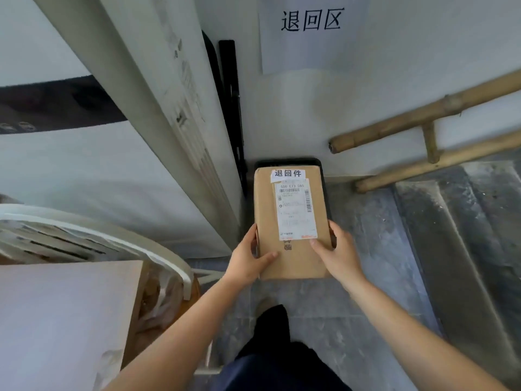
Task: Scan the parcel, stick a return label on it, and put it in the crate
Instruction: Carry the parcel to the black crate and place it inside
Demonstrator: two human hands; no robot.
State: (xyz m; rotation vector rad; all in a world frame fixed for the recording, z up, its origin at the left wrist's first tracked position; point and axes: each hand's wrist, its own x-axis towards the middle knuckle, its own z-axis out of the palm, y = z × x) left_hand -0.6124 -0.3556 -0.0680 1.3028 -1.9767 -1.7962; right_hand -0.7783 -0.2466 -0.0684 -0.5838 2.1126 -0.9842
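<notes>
A brown cardboard parcel (291, 258) is held flat over a black crate (287, 162) that stands on the floor against the wall. The parcel carries a white shipping label (296, 210) and, above it, a small white return label (287, 173) with black characters. My left hand (248, 258) grips the parcel's near left edge, thumb on top. My right hand (335, 252) grips the near right edge, thumb on top. Only the crate's far rim and right side show; the parcel hides the rest.
A tall white cabinet (169, 122) rises to the left. A bamboo ladder (428, 128) leans against the wall at right. A white paper sign (310, 32) hangs on the wall above the crate. Cardboard (64, 320) and a white fan guard (93, 238) sit lower left. My leg and shoe (270, 320) are below.
</notes>
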